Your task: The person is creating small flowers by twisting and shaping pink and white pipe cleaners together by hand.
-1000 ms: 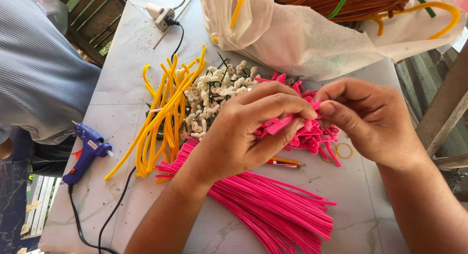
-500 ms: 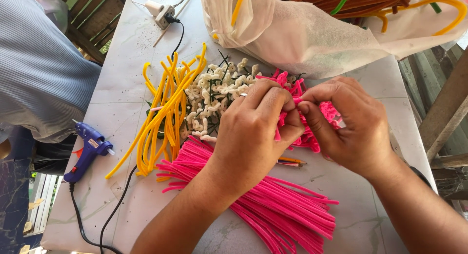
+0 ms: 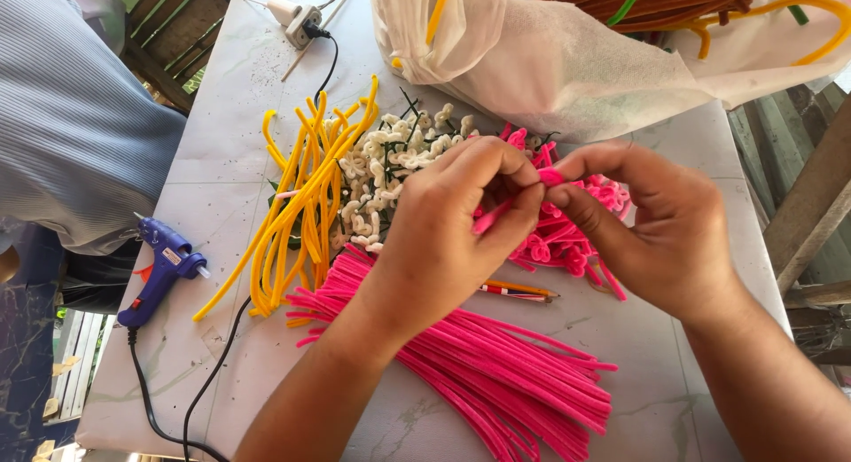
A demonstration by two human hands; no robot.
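Note:
My left hand and my right hand meet above the table, both pinching one pink pipe cleaner that is bent between the fingertips. Under the hands lies a heap of curled pink pieces. A bundle of straight pink pipe cleaners lies just below my left wrist. Left of the hands are white curled pieces and a bunch of yellow pipe cleaners.
A blue glue gun with a black cord lies at the table's left edge. A white cloth bag holding orange, yellow and green stems fills the far side. An orange pencil-like stick lies under my hands. A person in a striped blue shirt is at the left.
Both hands have drawn together and shifted slightly right while working the pink pipe cleaner between the fingertips. Nothing on the table has moved.

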